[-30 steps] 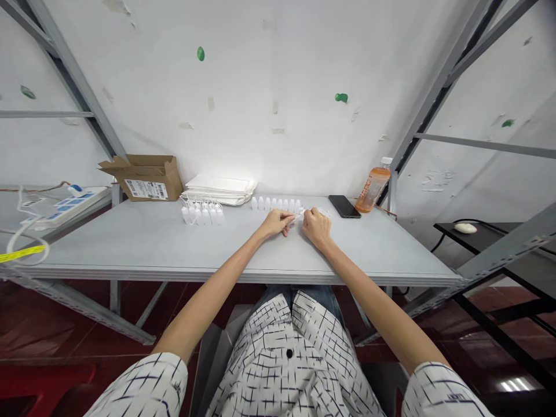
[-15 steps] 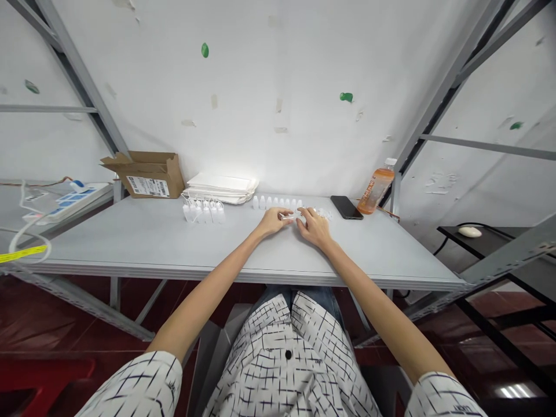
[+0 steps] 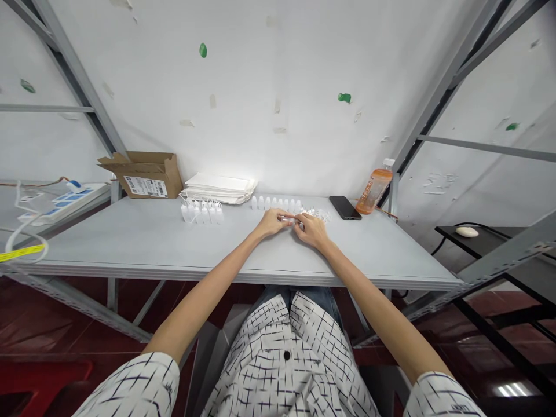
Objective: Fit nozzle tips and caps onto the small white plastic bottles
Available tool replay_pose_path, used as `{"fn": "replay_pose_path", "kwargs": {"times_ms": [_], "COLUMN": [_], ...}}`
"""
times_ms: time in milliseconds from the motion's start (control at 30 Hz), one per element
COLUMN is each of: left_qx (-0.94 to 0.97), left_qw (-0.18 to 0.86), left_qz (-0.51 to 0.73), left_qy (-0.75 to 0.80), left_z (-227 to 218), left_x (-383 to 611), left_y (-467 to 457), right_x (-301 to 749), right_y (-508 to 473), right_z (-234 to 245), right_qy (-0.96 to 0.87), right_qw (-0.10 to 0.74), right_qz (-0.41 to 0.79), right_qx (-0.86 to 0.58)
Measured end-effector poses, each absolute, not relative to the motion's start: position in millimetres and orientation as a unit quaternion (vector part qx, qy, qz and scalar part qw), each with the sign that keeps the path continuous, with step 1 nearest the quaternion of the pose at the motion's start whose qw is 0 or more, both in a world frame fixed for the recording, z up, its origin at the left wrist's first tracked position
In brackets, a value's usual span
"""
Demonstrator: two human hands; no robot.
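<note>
My left hand [image 3: 271, 222] is closed around a small clear plastic bottle [image 3: 286, 219], which lies sideways above the table. At the bottle's right end the fingers of my right hand [image 3: 313, 230] are pinched together; what they grip is hidden. Behind both hands stands a row of small translucent bottles [image 3: 274, 203]. Just beyond my right hand lies a loose pile of small white plastic parts [image 3: 322, 215]. Farther left stands a cluster of similar bottles with thin white strips on top [image 3: 202, 212].
A stack of white sheets [image 3: 220, 188] and an open cardboard box [image 3: 150, 175] stand at the back left. On the right are a black phone [image 3: 345, 207] and an orange drink bottle [image 3: 375, 188]. Metal posts frame the grey table [image 3: 152, 243].
My right hand's fingers have curled in and come down onto the bottle's right end. My left hand has stayed nearly in place with the bottle.
</note>
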State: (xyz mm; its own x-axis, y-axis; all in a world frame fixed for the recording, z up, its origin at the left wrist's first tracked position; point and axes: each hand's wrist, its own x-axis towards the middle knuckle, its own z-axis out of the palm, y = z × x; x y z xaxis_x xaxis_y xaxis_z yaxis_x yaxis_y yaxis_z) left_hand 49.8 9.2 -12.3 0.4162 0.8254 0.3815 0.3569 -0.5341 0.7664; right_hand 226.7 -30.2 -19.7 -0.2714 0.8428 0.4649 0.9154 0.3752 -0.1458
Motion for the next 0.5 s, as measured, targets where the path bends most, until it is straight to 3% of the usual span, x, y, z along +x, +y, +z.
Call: {"fn": "replay_pose_path", "kwargs": {"times_ms": [500], "left_qx": [0.750], "left_qw": [0.327], "left_qz": [0.386], "left_qy": [0.426], "left_z": [-11.1], "left_x": [50.8], "left_y": [8.9], "right_x": [230.4], "right_y": [-26.2], "right_z": [-22.5], "right_qy": [-0.764], "right_qw": [0.303], "right_qz": [-0.061], "right_qx": [-0.566]}}
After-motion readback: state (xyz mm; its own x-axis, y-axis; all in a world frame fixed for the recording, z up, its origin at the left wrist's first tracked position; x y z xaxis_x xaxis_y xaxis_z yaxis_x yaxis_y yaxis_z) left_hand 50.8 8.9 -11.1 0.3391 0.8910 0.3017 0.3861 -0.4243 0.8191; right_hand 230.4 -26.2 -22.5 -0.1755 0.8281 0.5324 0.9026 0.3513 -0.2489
